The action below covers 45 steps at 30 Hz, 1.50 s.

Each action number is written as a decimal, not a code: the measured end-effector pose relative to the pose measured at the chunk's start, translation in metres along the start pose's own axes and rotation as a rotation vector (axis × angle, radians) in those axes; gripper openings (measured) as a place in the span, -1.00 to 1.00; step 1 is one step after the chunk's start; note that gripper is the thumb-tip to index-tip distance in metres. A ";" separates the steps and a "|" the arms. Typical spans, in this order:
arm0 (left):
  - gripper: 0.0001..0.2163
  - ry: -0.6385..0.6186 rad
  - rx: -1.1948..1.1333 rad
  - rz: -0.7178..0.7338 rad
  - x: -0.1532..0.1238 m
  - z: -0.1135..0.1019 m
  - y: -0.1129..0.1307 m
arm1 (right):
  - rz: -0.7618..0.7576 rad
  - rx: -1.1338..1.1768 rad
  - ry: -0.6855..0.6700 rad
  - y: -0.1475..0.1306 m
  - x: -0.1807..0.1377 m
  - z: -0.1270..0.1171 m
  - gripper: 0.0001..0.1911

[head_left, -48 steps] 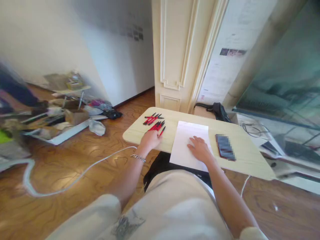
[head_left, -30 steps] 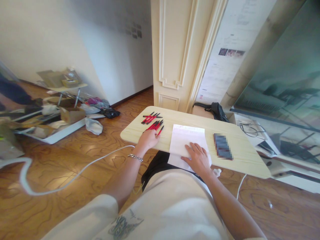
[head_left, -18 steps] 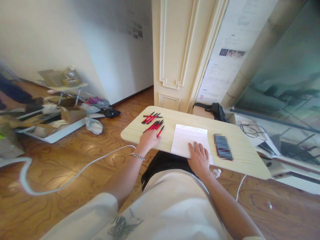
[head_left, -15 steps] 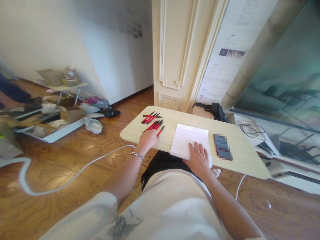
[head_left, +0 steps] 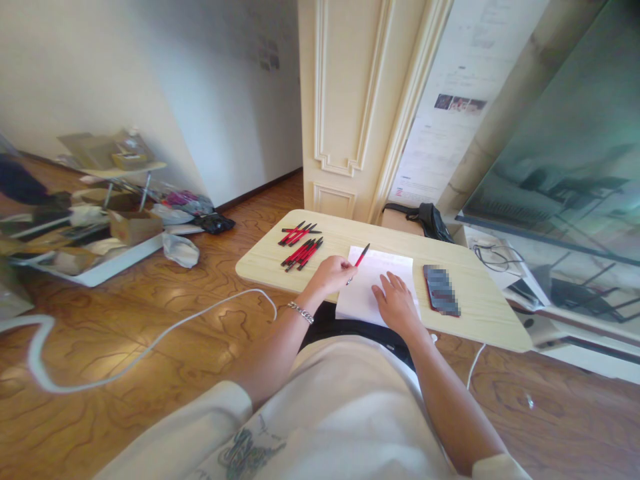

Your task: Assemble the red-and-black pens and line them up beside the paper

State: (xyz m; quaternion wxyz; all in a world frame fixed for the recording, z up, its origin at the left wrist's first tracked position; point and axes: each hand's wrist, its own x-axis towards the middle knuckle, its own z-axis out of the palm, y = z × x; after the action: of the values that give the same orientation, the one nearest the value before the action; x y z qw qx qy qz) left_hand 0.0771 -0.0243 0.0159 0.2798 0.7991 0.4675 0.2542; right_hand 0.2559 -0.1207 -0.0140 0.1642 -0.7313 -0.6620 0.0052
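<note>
My left hand [head_left: 337, 273] is closed on a red pen [head_left: 362, 255] with a black end, held tilted over the left part of a white sheet of paper [head_left: 360, 300]. Flat on the right side of that paper rests my right hand [head_left: 397, 299], its fingers apart and nothing in it. To the left of my left hand, several red and black pens lie on the table in two groups: a farther group [head_left: 299, 233] and a nearer group [head_left: 304, 253].
The pale wooden table [head_left: 480, 293] also carries a phone [head_left: 441, 290], right of the paper. A black bag [head_left: 434, 223] sits behind the table. Cables and boxes line the right side. A white cable [head_left: 165, 340] crosses the floor at left, near a cluttered white tray [head_left: 117, 261].
My left hand has picked up one pen from the nearer group and carried it right, over the paper. My right hand stays on the paper, its fingers slightly shifted.
</note>
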 end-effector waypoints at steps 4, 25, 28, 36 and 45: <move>-0.77 -0.002 0.152 0.052 0.003 0.035 0.021 | 0.005 0.036 0.114 0.011 0.006 0.002 -0.52; -0.69 0.140 0.128 0.102 -0.019 0.041 0.014 | 0.025 0.059 0.132 0.025 0.001 0.009 -0.63; -0.70 0.240 -0.103 0.128 -0.025 0.034 0.001 | 0.025 0.128 0.191 0.026 0.004 0.007 -0.62; -0.71 0.472 -0.441 0.000 -0.027 0.046 -0.020 | 0.115 0.141 0.067 0.018 0.041 0.001 -0.66; -0.72 0.397 -0.394 0.026 -0.029 0.047 -0.020 | 0.306 -0.008 -0.148 0.005 0.089 0.004 -0.41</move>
State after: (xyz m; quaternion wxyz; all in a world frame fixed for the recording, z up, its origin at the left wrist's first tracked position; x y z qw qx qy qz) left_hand 0.0840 -0.0521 -0.0353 0.3294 0.6700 0.4444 0.4951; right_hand 0.2704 -0.0341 -0.0001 0.1095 -0.8219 -0.5530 0.0815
